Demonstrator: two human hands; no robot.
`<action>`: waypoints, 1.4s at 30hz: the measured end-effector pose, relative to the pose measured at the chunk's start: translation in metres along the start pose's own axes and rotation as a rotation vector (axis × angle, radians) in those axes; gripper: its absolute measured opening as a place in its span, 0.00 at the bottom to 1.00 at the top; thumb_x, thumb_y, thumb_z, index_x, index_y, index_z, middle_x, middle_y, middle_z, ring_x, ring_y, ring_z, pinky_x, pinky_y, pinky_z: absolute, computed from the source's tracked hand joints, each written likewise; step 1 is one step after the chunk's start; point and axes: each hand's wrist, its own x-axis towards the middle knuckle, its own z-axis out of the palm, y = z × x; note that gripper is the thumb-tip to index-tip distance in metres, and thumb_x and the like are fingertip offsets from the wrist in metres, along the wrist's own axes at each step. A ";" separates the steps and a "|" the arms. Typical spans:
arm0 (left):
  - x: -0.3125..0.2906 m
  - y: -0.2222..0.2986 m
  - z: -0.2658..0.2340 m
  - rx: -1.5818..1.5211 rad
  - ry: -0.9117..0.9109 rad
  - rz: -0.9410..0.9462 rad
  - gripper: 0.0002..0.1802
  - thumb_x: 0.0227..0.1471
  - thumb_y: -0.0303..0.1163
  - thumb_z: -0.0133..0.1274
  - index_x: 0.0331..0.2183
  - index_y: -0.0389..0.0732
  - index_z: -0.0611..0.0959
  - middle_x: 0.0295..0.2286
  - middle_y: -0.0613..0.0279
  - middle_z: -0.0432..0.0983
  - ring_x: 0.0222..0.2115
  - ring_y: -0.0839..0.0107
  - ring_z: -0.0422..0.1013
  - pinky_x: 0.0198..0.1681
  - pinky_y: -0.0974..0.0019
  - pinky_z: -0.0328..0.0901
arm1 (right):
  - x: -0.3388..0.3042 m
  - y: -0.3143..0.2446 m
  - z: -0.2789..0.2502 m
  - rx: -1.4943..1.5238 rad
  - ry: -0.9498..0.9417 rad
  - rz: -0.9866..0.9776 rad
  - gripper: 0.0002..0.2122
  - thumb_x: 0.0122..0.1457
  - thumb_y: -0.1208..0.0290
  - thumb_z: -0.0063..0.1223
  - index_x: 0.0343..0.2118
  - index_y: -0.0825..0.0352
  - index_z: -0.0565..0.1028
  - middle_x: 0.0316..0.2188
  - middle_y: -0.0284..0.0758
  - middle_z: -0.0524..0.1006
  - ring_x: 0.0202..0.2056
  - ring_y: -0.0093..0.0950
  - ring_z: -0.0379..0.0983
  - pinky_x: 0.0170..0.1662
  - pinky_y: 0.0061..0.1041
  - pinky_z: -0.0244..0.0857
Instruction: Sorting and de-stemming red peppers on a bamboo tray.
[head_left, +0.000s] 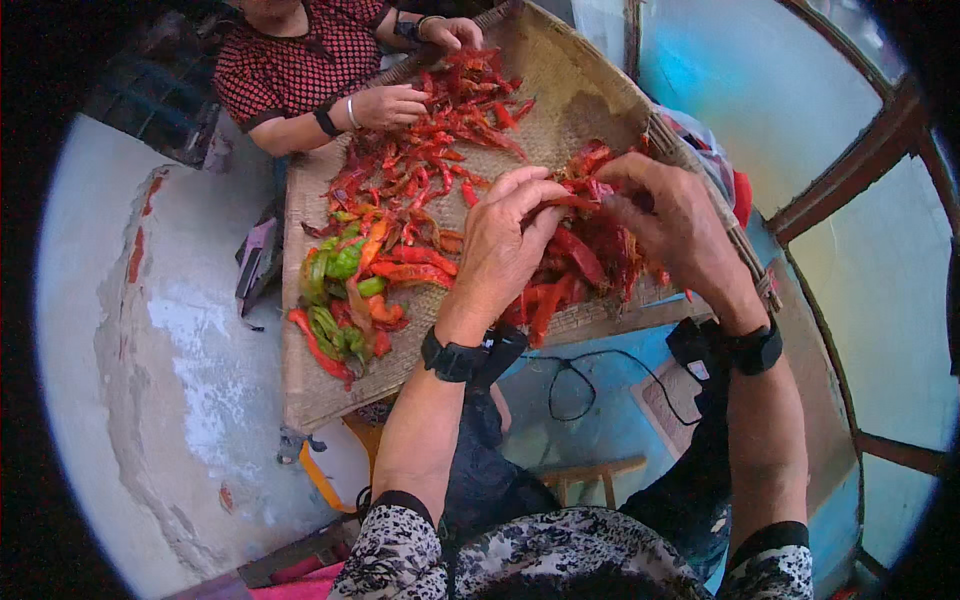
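Over a woven tray (560,75), both my hands meet above a heap of dark red chili peppers (583,255). My left hand (505,240) is closed, its thumb and fingers pinching a red chili pepper (574,202). My right hand (690,225) curls in from the other side with its fingers bent at that pepper's other end; its fingertips are partly blurred. Left of my hands lie green peppers (345,260) mixed with orange and red ones. Smaller red peppers (430,150) spread toward the tray's far side.
Across the tray, a person in a red-and-black patterned shirt (240,75) has both hands at the far peppers. Window panes (860,260) in brown frames stand at the right. A peeling white wall (190,290) is at the left. Below hang a black cable (590,385) and a wooden stool (598,472).
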 end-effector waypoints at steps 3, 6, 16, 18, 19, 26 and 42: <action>0.002 0.002 -0.003 -0.261 0.010 -0.139 0.11 0.50 0.24 0.56 0.39 0.41 0.82 0.46 0.60 0.73 0.41 0.71 0.72 0.42 0.70 0.68 | -0.002 0.000 0.005 0.001 -0.003 -0.024 0.08 0.53 0.76 0.54 0.36 0.71 0.75 0.30 0.48 0.76 0.34 0.46 0.74 0.38 0.37 0.67; 0.005 0.002 -0.006 -0.427 0.088 -0.108 0.11 0.52 0.29 0.57 0.39 0.38 0.81 0.45 0.59 0.72 0.35 0.77 0.72 0.39 0.72 0.67 | -0.002 0.000 0.007 -0.050 -0.009 -0.023 0.09 0.53 0.75 0.54 0.37 0.71 0.74 0.31 0.49 0.76 0.35 0.47 0.74 0.38 0.37 0.67; 0.000 0.016 -0.028 -0.974 0.062 -0.324 0.07 0.56 0.30 0.53 0.37 0.40 0.79 0.29 0.69 0.75 0.28 0.81 0.70 0.34 0.75 0.67 | -0.002 0.001 0.010 -0.057 -0.036 -0.002 0.08 0.52 0.76 0.53 0.36 0.70 0.74 0.30 0.49 0.75 0.34 0.48 0.73 0.37 0.39 0.67; 0.003 0.017 -0.040 -0.968 0.030 -0.319 0.08 0.56 0.31 0.54 0.38 0.39 0.78 0.29 0.68 0.76 0.28 0.79 0.72 0.34 0.74 0.68 | 0.001 0.002 0.008 -0.073 0.086 -0.095 0.07 0.53 0.76 0.52 0.35 0.69 0.74 0.29 0.49 0.76 0.34 0.47 0.73 0.37 0.39 0.67; 0.006 0.013 -0.046 -0.852 -0.106 -0.387 0.10 0.55 0.32 0.54 0.38 0.38 0.78 0.29 0.67 0.76 0.29 0.79 0.72 0.34 0.74 0.68 | 0.001 0.002 0.006 -0.031 0.084 -0.069 0.07 0.53 0.76 0.52 0.35 0.69 0.74 0.29 0.49 0.76 0.34 0.47 0.73 0.37 0.39 0.67; 0.039 -0.054 -0.015 -0.955 0.389 -0.524 0.11 0.56 0.32 0.51 0.39 0.37 0.79 0.29 0.60 0.76 0.37 0.70 0.74 0.41 0.66 0.69 | 0.002 0.000 0.005 -0.050 0.052 -0.031 0.07 0.53 0.76 0.53 0.35 0.69 0.74 0.29 0.48 0.76 0.34 0.48 0.73 0.38 0.40 0.67; 0.017 -0.053 0.005 0.112 -0.103 -0.186 0.13 0.49 0.29 0.55 0.38 0.36 0.80 0.27 0.50 0.79 0.30 0.59 0.76 0.35 0.60 0.69 | -0.014 -0.042 0.030 -0.162 -0.294 -0.401 0.13 0.46 0.61 0.62 0.33 0.61 0.75 0.31 0.35 0.72 0.36 0.36 0.70 0.35 0.34 0.67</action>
